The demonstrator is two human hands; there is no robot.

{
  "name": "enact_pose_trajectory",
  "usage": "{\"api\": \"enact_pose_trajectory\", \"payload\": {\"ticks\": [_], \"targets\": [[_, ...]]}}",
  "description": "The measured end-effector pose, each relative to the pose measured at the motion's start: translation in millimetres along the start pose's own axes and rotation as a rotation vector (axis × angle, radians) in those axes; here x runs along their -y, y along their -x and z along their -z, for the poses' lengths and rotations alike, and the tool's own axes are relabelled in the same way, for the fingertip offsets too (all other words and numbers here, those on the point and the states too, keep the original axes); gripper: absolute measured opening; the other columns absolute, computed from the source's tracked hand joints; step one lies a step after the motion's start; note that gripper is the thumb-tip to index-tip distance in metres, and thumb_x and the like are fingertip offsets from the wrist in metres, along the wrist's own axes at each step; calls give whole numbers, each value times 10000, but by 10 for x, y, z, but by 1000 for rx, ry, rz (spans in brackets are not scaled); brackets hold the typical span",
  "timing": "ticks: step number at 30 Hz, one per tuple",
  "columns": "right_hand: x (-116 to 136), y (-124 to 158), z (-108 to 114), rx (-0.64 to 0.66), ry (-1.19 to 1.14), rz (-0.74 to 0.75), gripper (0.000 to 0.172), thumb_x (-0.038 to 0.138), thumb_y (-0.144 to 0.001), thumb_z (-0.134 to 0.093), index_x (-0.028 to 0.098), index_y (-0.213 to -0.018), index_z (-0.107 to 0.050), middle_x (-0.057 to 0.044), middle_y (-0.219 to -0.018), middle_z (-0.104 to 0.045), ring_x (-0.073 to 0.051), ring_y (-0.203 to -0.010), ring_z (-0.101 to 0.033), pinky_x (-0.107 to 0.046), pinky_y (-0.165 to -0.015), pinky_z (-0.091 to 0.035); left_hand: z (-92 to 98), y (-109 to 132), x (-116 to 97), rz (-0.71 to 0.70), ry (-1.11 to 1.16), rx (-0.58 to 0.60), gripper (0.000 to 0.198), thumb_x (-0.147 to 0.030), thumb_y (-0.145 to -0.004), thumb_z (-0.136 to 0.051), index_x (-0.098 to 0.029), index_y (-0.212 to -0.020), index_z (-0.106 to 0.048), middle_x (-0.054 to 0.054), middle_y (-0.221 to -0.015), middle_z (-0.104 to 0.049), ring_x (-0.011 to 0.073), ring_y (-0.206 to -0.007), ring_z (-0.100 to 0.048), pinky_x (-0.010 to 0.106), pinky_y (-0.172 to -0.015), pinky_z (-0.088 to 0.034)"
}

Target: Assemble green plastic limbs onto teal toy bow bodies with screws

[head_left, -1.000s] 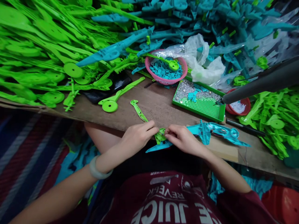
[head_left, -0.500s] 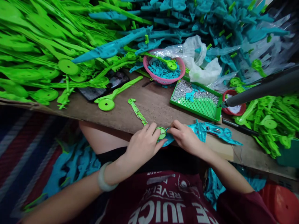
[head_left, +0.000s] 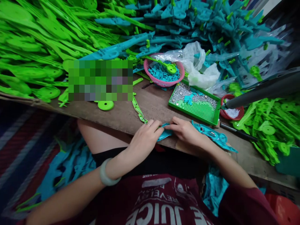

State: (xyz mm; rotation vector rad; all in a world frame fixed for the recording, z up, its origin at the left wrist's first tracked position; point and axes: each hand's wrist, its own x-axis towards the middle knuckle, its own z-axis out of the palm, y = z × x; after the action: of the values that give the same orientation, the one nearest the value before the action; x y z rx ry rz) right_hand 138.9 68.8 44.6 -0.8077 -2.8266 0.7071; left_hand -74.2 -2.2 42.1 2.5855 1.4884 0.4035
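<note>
My left hand (head_left: pixel 146 136), with a ring and a pale bracelet, has its fingers curled over a long blue plastic shell (head_left: pixel 166 133) at the table's front edge. From the other side, my right hand (head_left: pixel 185 129) pinches the same shell, fingertips close to the left ones. Past my right wrist, its far part (head_left: pixel 212 132) shows small metal pieces set inside. A thin green plastic arm (head_left: pixel 138 109) runs up and left from under my left fingers. The green arm's lower end is hidden by that hand.
A green tray (head_left: pixel 201 114) of small metal parts sits ahead, beside a pink basket (head_left: pixel 150 75) of blue pieces and a red basket (head_left: pixel 241 114). Heaps of green parts (head_left: pixel 25 47) and blue parts (head_left: pixel 187 22) lie behind. A dark pole (head_left: pixel 257 87) slants in; a blurred patch hides some area.
The green disc seen between my hands is now out of sight, and more of the blue shell shows there. The hands have moved slightly closer together.
</note>
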Motion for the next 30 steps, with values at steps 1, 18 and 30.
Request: {"api": "enact_pose_trajectory", "payload": {"ticks": [1, 18, 30], "targets": [[-30, 17, 4, -20, -66, 2, 306, 117, -999, -439, 211, -1201, -649, -44, -920, -540, -161, -804, -523, -266, -679, -402, -20, 8, -16, -9, 13, -8, 163, -96, -952, -564, -134, -1078, -661, 92, -1073, -645, 257, -932, -559, 382, -787, -514], [-179, 22, 40, -34, -157, 97, 286, 108, -983, -411, 184, -1032, -683, -69, -935, -543, -188, -882, -519, -310, -761, -446, -62, 43, 13, -153, 15, -129, 226, -116, -1026, -420, -137, -1046, -644, 67, -984, -705, 234, -917, -594, 350, -750, -457], [-145, 181, 195, 114, 155, 64, 353, 135, -1022, -349, 230, -1182, -650, -64, -961, -535, -197, -855, -451, -300, -695, -381, 52, -74, 24, -239, -50, 6, 190, -72, -970, -521, -161, -1068, -657, 52, -915, -677, 229, -891, -589, 348, -760, -418]]}}
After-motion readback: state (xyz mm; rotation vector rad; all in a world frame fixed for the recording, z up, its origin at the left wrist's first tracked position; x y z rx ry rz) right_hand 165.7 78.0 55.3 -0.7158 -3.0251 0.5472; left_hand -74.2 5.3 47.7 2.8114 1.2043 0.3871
